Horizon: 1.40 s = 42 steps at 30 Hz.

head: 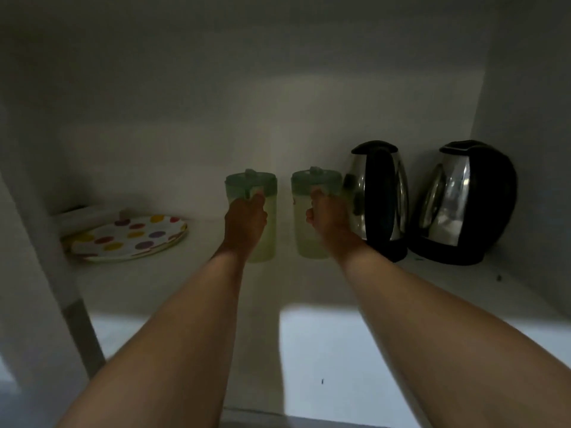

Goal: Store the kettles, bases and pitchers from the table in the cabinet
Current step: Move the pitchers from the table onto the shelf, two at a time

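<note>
Both my arms reach deep into a dim white cabinet. My left hand (245, 216) is closed on the handle of a pale green pitcher (268, 230) with a darker green lid. My right hand (327, 213) grips the handle of a matching second pitcher (304, 233) just to its right. Both pitchers are upright near the back wall, at or just above the shelf (185, 288). Right of them stand two steel-and-black kettles on their black bases, one (378, 196) close beside the right pitcher, the other (463, 202) near the right wall.
A small stack of white plates with coloured dots (129, 237) lies at the back left of the shelf. The cabinet's left upright (61, 257) and right wall (531, 149) bound the space. The shelf's front part is lit more brightly.
</note>
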Each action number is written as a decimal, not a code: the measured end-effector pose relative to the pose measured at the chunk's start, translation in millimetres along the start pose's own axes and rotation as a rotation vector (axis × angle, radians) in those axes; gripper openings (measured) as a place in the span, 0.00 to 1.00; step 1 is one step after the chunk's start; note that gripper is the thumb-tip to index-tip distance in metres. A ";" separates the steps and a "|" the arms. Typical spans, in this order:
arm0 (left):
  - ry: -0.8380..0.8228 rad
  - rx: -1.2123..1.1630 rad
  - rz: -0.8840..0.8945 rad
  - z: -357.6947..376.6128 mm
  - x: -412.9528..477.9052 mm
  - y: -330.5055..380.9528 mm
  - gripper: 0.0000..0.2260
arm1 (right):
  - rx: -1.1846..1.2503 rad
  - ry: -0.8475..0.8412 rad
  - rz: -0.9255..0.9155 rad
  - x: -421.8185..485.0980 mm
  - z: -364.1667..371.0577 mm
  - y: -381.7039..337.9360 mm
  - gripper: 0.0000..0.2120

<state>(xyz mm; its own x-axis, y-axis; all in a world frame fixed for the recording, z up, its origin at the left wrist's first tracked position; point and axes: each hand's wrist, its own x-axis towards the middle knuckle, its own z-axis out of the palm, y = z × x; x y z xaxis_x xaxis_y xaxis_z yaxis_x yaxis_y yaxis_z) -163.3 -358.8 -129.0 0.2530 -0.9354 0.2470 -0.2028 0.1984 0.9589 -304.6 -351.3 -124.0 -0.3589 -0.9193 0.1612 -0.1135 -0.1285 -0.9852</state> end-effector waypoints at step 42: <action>0.332 1.167 0.378 -156.3 -280.1 64.3 0.29 | -0.678 -0.236 -0.559 -262.8 -15.9 -36.5 0.29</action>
<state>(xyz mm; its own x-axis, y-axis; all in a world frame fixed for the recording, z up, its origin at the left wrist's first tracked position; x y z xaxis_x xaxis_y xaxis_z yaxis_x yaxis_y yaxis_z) -99.4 -38.2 -114.7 0.1870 -0.7251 0.6627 -0.9806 -0.0972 0.1704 -220.9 -99.1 -129.5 0.1030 -0.8505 0.5158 -0.7616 -0.4010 -0.5091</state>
